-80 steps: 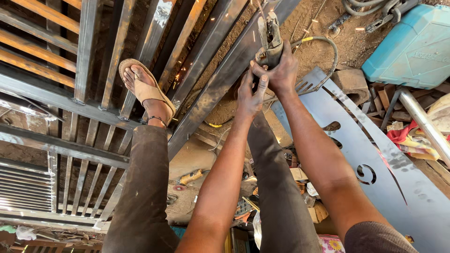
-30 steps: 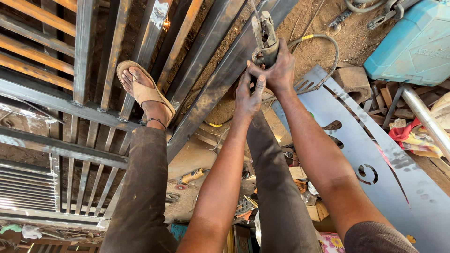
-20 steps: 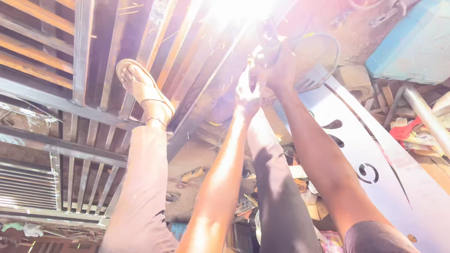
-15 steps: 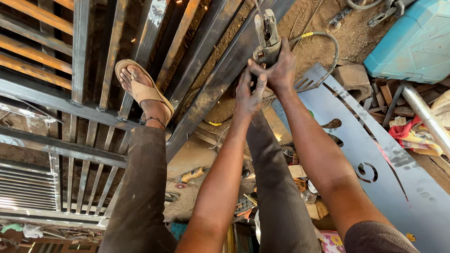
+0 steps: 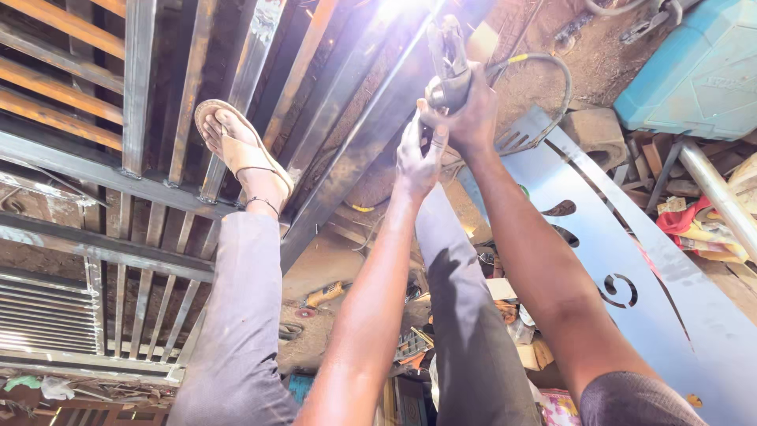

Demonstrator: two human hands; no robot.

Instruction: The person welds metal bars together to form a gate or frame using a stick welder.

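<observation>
My right hand (image 5: 471,118) is closed around the handle of a welding electrode holder (image 5: 449,59), whose cable (image 5: 544,67) loops off to the right. My left hand (image 5: 418,154) rests against my right hand and wrist just below the holder. A bright white arc flash (image 5: 394,9) glares at the holder's tip, on a long steel bar (image 5: 359,150) of a metal gate frame (image 5: 142,177) lying on the ground. My sandalled left foot (image 5: 240,150) stands on the frame's bars.
A curved steel sheet (image 5: 631,284) with cut-out scroll shapes lies at right. A blue case (image 5: 694,75) sits at top right beside a steel tube (image 5: 721,197) and scrap clutter. Small tools and debris litter the dirt between my legs.
The arc flash has lit again at the holder's tip after being out half a second ago. My hands and foot stay in nearly the same place.
</observation>
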